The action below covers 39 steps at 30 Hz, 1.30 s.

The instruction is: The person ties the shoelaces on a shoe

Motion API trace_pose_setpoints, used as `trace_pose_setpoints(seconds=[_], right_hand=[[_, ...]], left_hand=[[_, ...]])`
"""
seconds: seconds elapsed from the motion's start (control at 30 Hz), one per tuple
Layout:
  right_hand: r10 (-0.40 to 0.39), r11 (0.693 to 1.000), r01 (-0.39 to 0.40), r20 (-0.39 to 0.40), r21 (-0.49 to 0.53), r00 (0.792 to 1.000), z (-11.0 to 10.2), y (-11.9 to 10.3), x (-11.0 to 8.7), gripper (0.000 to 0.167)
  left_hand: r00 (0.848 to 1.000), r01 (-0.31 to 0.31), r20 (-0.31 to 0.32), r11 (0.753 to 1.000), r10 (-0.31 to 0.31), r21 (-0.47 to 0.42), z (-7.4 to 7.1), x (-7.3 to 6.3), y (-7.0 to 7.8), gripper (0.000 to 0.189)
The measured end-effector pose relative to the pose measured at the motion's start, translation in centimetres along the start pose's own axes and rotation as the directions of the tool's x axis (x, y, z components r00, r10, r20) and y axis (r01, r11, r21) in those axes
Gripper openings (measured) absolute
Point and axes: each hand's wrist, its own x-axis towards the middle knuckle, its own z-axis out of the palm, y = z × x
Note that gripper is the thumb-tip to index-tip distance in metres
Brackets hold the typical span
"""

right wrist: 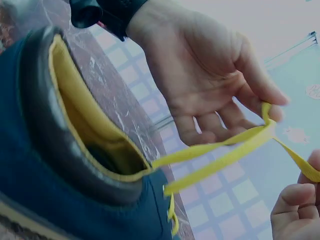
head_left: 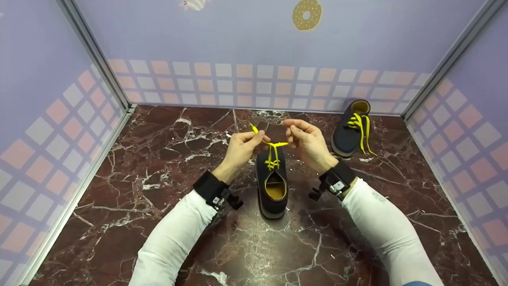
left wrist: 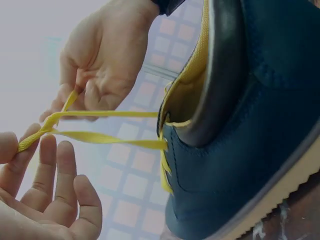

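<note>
A dark blue shoe (head_left: 272,186) with a yellow lining stands on the floor between the hands, its heel toward me. Its yellow shoelace (head_left: 274,153) is drawn up from the eyelets, and its two ends cross above the shoe. My left hand (head_left: 243,149) pinches one end between thumb and finger; the left wrist view shows its other fingers (left wrist: 65,172) spread. On the other side, the right hand (head_left: 309,143) pinches the opposite end near its fingertips. In the right wrist view, the left hand (right wrist: 205,75) shows large and the right hand (right wrist: 296,207) is partly cut off.
A second dark shoe (head_left: 349,131) with loose yellow laces stands at the back right, near the wall. Lilac walls with a checkered band (head_left: 265,81) enclose the dark red marbled floor (head_left: 158,222) on three sides. Black bands with small cameras (head_left: 212,188) sit on both wrists.
</note>
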Motion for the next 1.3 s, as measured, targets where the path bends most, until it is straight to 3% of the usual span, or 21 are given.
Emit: trace_pose_setpoints(seconds=[0.43, 0.8, 0.93, 1.13, 1.23, 1.3], right_hand=[[0.02, 0.998, -0.024, -0.058, -0.054, 0.998, -2.6, -0.2, -0.2, 0.032], [0.123, 0.97, -0.143, -0.111, -0.197, 0.986, -7.9, 0.1, -1.9, 0.028], [0.159, 0.95, -0.178, -0.095, -0.256, 0.983, -9.8, 0.6, -2.3, 0.028], [0.232, 0.907, -0.232, -0.041, -0.353, 0.972, -11.2, 1.9, -2.9, 0.023], [0.239, 0.883, -0.23, -0.03, -0.408, 0.971, -11.1, 2.4, -3.0, 0.022], [0.197, 0.854, -0.195, -0.048, -0.483, 0.979, -10.9, 2.5, -3.2, 0.025]], left_hand=[[0.992, 0.13, 0.021, 0.984, -0.128, -0.122, -2.1, -1.0, -0.8, 0.032], [0.978, 0.207, -0.004, 0.966, -0.21, -0.153, -5.4, -2.1, -2.4, 0.035], [0.961, 0.263, -0.046, 0.955, -0.271, -0.139, -6.9, -2.7, -3.4, 0.033], [0.917, 0.375, -0.091, 0.917, -0.388, -0.136, -7.9, -2.9, -4.5, 0.033], [0.909, 0.395, -0.095, 0.912, -0.405, -0.111, -7.9, -2.6, -4.5, 0.034], [0.91, 0.392, -0.115, 0.917, -0.398, -0.071, -7.7, -2.3, -4.2, 0.037]])
